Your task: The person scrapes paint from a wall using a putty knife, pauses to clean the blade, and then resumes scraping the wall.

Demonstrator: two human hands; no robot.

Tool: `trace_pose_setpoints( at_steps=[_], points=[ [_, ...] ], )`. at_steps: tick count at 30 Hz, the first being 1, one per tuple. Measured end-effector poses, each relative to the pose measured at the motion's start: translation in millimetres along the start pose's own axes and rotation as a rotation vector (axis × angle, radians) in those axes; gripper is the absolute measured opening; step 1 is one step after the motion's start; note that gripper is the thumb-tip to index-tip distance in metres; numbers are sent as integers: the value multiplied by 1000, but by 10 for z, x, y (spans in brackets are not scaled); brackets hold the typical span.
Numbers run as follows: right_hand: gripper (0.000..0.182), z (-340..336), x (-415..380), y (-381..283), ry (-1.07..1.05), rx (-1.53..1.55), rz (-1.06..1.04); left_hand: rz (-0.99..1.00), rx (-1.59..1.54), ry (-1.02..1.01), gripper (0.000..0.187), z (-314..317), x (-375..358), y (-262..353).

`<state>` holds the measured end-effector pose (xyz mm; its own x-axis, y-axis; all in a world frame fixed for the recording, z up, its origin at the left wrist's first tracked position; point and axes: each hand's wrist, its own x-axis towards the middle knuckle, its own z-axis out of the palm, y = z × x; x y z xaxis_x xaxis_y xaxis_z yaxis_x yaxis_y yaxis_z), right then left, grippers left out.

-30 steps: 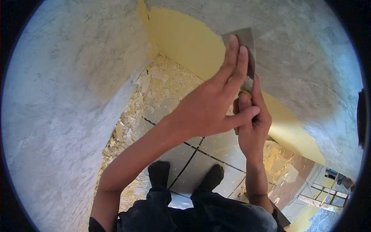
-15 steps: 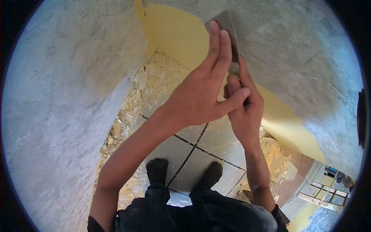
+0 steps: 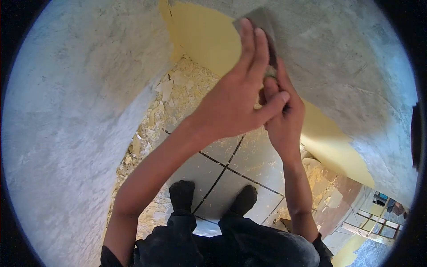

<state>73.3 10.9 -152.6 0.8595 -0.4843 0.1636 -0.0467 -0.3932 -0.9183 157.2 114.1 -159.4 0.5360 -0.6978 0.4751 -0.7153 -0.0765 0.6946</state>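
A scraper [image 3: 263, 21] with a wide grey metal blade lies against the wall at the top of the head view, along the border between yellow paint [image 3: 207, 35] and bare grey plaster [image 3: 333, 53]. Its handle is wrapped in my right hand [image 3: 284, 127], which is closed and mostly hides it. My left hand [image 3: 231, 102] presses two straight fingers along the blade, while its thumb crosses over my right hand. The left hand's other fingers are hidden behind the tool and hands.
Paint flakes [image 3: 147, 118] pile along the foot of the left wall [image 3: 75, 111]. My feet [image 3: 182, 196] stand on grey floor tiles [image 3: 213, 178] with dark joints. A ladder-like frame [image 3: 378, 220] stands at the lower right, near a partly visible person [image 3: 396, 207].
Both hands and the scraper have shifted slightly upward in the view, along the wall. The grip looks the same, and my feet stay in place.
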Motion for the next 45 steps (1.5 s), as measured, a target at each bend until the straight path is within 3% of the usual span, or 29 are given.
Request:
trace_pose_setpoints(
  at_steps=[3, 5, 10, 12, 14, 17, 20, 23, 26, 29, 32, 35, 38, 41, 45],
  points=[
    [45, -58, -65, -116, -53, -3, 53, 9, -33, 57, 98, -31, 14, -22],
    [46, -78, -153, -65, -6, 52, 77, 42, 36, -71, 99, -96, 16, 43],
    [47, -51, -73, -84, -32, -10, 162, 17, -31, 28, 100, -19, -7, -40],
    [46, -103, -175, -133, -34, 73, 134, 36, -52, 41, 100, -73, 11, -8],
    [46, -154, -219, -116, -3, 32, 120, 82, 19, -118, 100, -148, 23, 71],
    [46, -64, -104, -67, 10, 14, 119, 44, 14, 29, 99, -41, 44, 4],
    [46, -56, -99, -132, -13, -3, 81, 48, -18, 54, 98, -60, 28, -20],
    [45, -85, -169, -118, -25, 17, 61, 63, 55, -68, 97, -119, 26, 106],
    [45, -12, -90, -60, 21, 19, 38, -11, 9, 53, 96, -40, 37, 5],
    [45, -47, -57, -78, -39, -62, -18, -1, 21, 24, 95, -79, 32, 20],
    [44, -111, -142, -145, -43, -14, 82, 46, 39, -68, 95, -109, 41, 132],
    [45, 0, -51, -65, 30, 72, 62, -11, 38, 68, 94, -21, 54, 0],
    [46, 25, 15, -123, -14, 32, -27, -44, 20, 32, 93, -136, 57, -10],
    [46, -47, -66, -170, -43, 61, 85, 30, 81, -70, 94, -180, 43, 86],
    [45, 37, 7, -1, -27, 18, 26, -20, 52, 20, 96, -62, 37, -24]
  ],
)
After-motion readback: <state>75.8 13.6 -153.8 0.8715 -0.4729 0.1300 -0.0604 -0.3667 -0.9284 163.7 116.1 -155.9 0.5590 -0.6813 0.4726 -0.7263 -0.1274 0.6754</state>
